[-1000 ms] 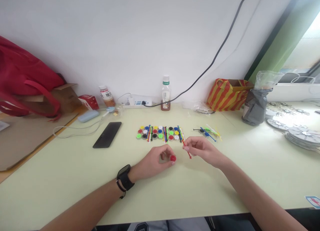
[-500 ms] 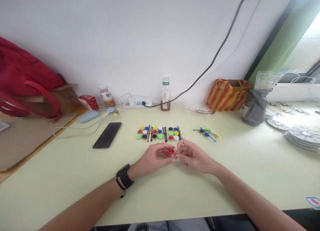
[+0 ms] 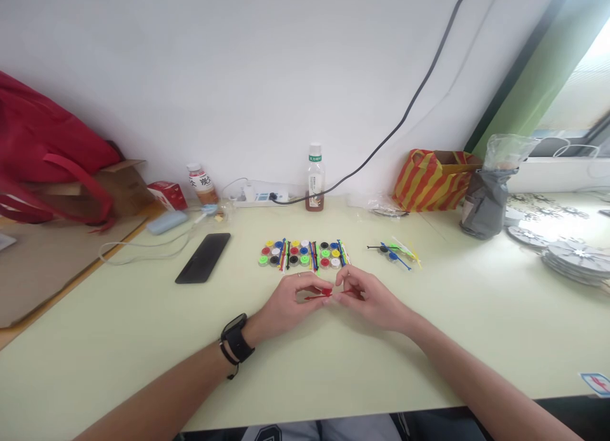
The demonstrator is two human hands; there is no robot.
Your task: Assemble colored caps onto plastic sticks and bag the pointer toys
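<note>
One red knob [image 3: 326, 291] is sitting between the thumb and index finger of the left hand [image 3: 286, 299], and those fingers are closing snugly on it, just above the table [image 3: 372, 377]. Right up against it, a slim red arrow [image 3: 314, 297] is lying almost level, its pointed end reaching leftward into the curl of that same hand. Over on the other side, the right hand [image 3: 379, 301] is pinching the arrow's far part between thumb and fingers, the fingertips of both hands nearly meeting. Whether the knob and arrow are joining, the fingers are hiding. A black watch [image 3: 237, 336] is circling the left wrist.

Just beyond the hands, three blocks of coloured knobs [image 3: 294, 251] are standing in neat rows, with bundled arrows [image 3: 314, 257] lying beside each block. Off to the right, a looser pile of arrows [image 3: 403, 257] is spreading around a blue knob [image 3: 393, 257] and a black one. On the left, a dark phone-like slab [image 3: 203, 258] is lying flat, while a bottle [image 3: 315, 183] is standing at the back by the wall, with a black cable [image 3: 405, 114] running across its front.
</note>
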